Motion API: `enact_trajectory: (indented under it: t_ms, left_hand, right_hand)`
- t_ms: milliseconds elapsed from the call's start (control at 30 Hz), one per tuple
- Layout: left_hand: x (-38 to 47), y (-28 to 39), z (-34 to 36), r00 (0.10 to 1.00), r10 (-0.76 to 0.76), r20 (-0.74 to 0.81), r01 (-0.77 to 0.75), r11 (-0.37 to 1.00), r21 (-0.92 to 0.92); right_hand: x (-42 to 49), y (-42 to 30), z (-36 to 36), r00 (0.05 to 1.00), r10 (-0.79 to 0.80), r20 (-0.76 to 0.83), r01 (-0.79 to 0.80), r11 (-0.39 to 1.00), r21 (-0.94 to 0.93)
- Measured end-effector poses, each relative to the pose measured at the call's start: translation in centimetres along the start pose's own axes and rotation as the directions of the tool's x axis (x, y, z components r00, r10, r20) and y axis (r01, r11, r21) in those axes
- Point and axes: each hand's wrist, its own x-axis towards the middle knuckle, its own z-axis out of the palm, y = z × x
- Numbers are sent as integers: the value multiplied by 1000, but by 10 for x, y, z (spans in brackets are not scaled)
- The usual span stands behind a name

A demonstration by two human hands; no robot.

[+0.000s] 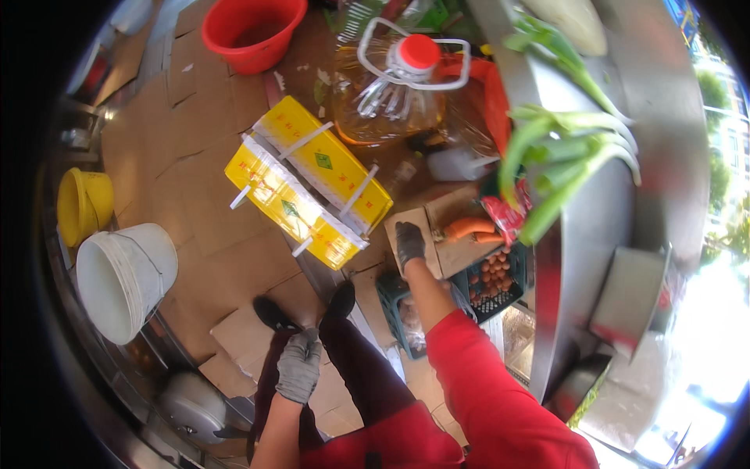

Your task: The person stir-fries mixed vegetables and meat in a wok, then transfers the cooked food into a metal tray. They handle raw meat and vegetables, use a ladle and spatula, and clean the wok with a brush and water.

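My right hand (411, 241), in a dark grey glove, lies over a brown cardboard flap (433, 255) at the low right; its fingertips are hard to make out. Just right of it, orange carrots (470, 228) rest on more cardboard. Beneath are a green plastic crate (384, 293) and a dark crate (486, 305) with several brown eggs (495, 271). My left hand (300, 364) wears a light grey glove and hangs before my legs, fingers curled; whether it holds anything is unclear. Ahead of my feet lies a yellow box (334, 167) with white straps.
A large oil jug (389, 108) with a red cap stands beyond the box, near a red basin (253, 35). Green onions (577, 155) overhang the metal counter (638, 193) on the right. At left are a white bucket (126, 281) and a yellow bucket (85, 205). Cardboard sheets (217, 193) cover the floor.
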Motion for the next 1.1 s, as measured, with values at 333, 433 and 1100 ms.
enact_trajectory:
  t_ms: [333,433,1100]
  left_hand:
    - [89,45,-73,987,135,89,-143,985,94]
    - [98,50,-81,966,-59,252,62,998,-7]
    - [111,-64,-33,984,-179,3,179,983,-28]
  right_hand:
    - [198,0,75,970,235,54,-227,966,-126]
    - [202,4,83,968,249,23,-237,944,-227]
    - [-48,-100,23,970,-213,-118,205,976,-78]
